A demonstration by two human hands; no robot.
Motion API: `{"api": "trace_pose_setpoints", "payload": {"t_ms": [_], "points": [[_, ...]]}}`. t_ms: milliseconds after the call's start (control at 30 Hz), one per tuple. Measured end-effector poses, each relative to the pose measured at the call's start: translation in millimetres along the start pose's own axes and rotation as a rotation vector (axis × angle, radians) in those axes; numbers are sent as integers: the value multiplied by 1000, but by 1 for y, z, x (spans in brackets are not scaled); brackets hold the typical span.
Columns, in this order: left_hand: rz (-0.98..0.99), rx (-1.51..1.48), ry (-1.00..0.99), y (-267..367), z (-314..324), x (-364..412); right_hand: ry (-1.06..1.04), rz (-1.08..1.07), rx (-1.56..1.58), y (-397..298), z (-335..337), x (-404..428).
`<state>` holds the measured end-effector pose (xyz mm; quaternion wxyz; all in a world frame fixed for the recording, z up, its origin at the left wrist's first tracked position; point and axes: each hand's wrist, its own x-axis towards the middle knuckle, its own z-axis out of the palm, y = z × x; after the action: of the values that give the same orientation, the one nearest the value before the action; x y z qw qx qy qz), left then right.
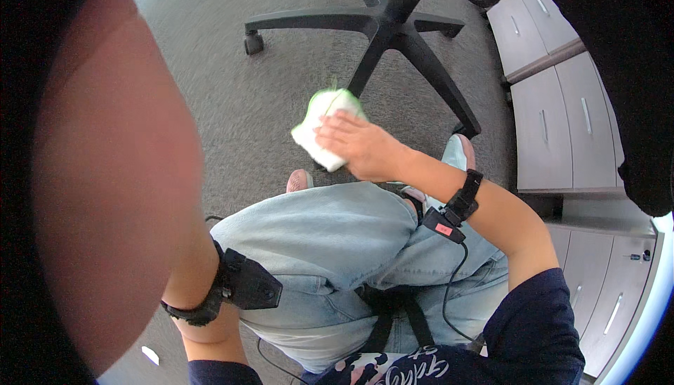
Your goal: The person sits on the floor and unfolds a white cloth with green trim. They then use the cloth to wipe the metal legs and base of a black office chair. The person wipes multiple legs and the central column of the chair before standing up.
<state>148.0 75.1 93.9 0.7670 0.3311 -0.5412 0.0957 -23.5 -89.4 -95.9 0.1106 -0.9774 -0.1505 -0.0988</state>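
My right hand [358, 145] lies flat on a white cloth with a green edge [329, 121], its fingers pressed over it. The cloth covers the near end of one leg of a black five-spoke office chair base [392, 21], and both cloth and fingers are slightly blurred. My left arm is raised close to the camera, where a large blurred shape, apparently my left hand [121, 174], fills the left side. Its fingers cannot be made out, nor whether it holds anything. Black straps with small devices [455, 211] are around both forearms.
Grey carpet [221, 100] spreads under the chair base and its casters [254, 43]. Light wood-grain drawer cabinets [542, 132] line the right. My bent legs in pale jeans [321, 227] are below the cloth. A cable [447, 290] hangs from the right strap. A white scrap [150, 355] lies at lower left.
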Motion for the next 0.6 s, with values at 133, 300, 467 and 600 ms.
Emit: {"api": "trace_pose_setpoints", "payload": {"t_ms": [133, 300, 467, 600], "points": [[9, 47, 31, 6, -1, -5, -71, -129, -121, 16, -11, 5], [28, 121, 34, 1, 1, -9, -26, -102, -252, 80, -41, 1], [55, 166, 22, 0, -7, -7, -16, 200, -439, 141, -85, -25], [61, 40, -30, -24, -7, -14, -200, 727, -338, 182, -114, -98]]}}
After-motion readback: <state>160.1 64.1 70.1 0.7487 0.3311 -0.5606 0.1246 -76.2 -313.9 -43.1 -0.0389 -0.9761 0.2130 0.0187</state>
